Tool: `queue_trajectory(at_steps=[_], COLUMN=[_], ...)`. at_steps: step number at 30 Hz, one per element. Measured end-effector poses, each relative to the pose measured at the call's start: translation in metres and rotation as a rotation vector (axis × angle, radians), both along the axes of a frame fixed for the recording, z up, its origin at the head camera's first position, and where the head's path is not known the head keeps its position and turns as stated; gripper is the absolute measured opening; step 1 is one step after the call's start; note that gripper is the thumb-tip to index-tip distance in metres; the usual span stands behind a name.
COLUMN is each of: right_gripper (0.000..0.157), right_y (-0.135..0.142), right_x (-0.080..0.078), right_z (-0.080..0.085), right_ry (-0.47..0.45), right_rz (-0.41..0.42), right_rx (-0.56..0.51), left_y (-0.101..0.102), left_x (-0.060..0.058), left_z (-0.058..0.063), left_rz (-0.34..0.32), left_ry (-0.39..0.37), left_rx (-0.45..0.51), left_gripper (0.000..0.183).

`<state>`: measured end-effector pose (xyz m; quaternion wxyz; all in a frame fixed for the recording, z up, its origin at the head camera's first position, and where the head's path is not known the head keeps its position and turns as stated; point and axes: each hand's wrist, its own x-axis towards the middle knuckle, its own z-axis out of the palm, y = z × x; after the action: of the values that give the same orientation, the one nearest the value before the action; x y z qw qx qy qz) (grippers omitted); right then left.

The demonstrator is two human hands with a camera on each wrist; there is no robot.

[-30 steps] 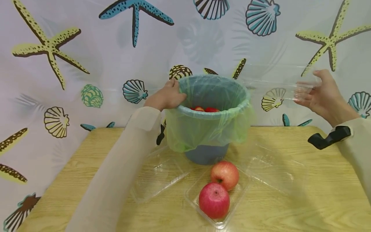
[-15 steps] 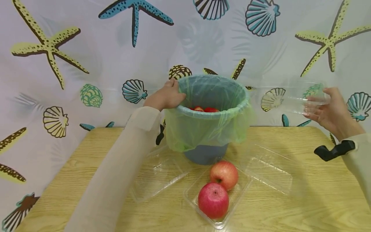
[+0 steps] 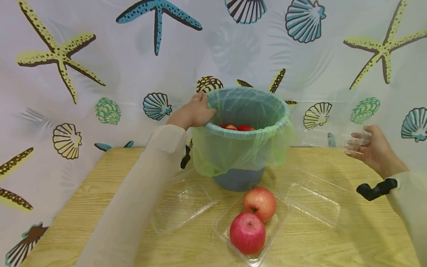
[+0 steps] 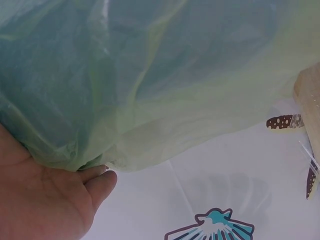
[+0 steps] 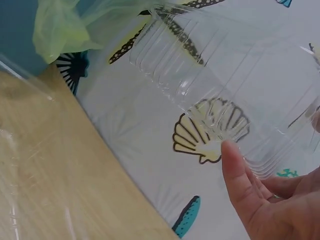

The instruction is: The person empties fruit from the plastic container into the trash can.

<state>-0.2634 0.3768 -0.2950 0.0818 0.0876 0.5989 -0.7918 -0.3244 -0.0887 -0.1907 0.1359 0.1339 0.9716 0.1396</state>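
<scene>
A blue bucket (image 3: pixel 238 181) stands on the table, lined with a thin yellow-green plastic bag (image 3: pixel 230 154) folded over its rim. My left hand (image 3: pixel 195 111) grips the rim on the left side, thumb over the inner edge; the left wrist view shows its fingers (image 4: pixel 102 185) against the bag. Red fruit (image 3: pixel 245 128) shows inside the bucket, mostly hidden by the near rim. Off to the right, my right hand (image 3: pixel 375 150) holds a clear plastic container (image 5: pixel 215 85) by one end, raised above the table and pointing toward the bucket.
In front of the bucket, two apples, one deep red (image 3: pixel 247 233) and one paler (image 3: pixel 260 203), sit in a clear tray (image 3: pixel 222 234). Clear plastic containers lie on either side, one left (image 3: pixel 186 213) and one right (image 3: pixel 315 204). A patterned curtain (image 3: pixel 133 70) hangs behind the table (image 3: pixel 333 244).
My right hand has come down, carrying the clear container lower, close to the level of the table's back edge. The left hand stays on the bucket rim.
</scene>
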Motion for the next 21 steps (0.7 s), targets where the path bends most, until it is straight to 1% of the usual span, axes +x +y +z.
queue_trajectory(at_steps=[3, 9, 13, 17, 19, 20, 21], right_gripper=[0.034, 0.031, 0.031, 0.06, 0.075, 0.079, 0.079], right_y=[-0.003, -0.006, -0.006, -0.008, -0.008, -0.009, -0.009], right_x=[0.001, 0.003, 0.005, 0.005, 0.005, 0.005, 0.005], right_z=[-0.009, -0.025, -0.032, -0.038, -0.04, -0.042, -0.043], right_ry=[0.007, -0.015, -0.024, -0.036, -0.041, -0.041, -0.041], right_rz=[0.017, 0.055, 0.092, 0.119, 0.137, 0.148, 0.157], right_rx=[0.001, 0.055, 0.128, 0.218, 0.228, 0.223, 0.215], left_y=[-0.001, 0.0, 0.001, 0.0, 0.0, -0.001, -0.001], left_x=[0.0, 0.001, 0.002, 0.001, 0.001, 0.001, 0.001], left_z=[0.0, 0.0, 0.001, 0.001, 0.001, 0.001, 0.001], left_rz=[-0.002, 0.0, 0.003, -0.001, -0.004, -0.003, -0.002], left_ry=[0.002, -0.008, -0.015, -0.007, -0.003, -0.003, -0.005], left_rx=[-0.001, 0.006, 0.003, -0.003, -0.007, -0.006, -0.005], left_gripper=[0.071, 0.071, 0.071, 0.071, 0.071, 0.071, 0.071])
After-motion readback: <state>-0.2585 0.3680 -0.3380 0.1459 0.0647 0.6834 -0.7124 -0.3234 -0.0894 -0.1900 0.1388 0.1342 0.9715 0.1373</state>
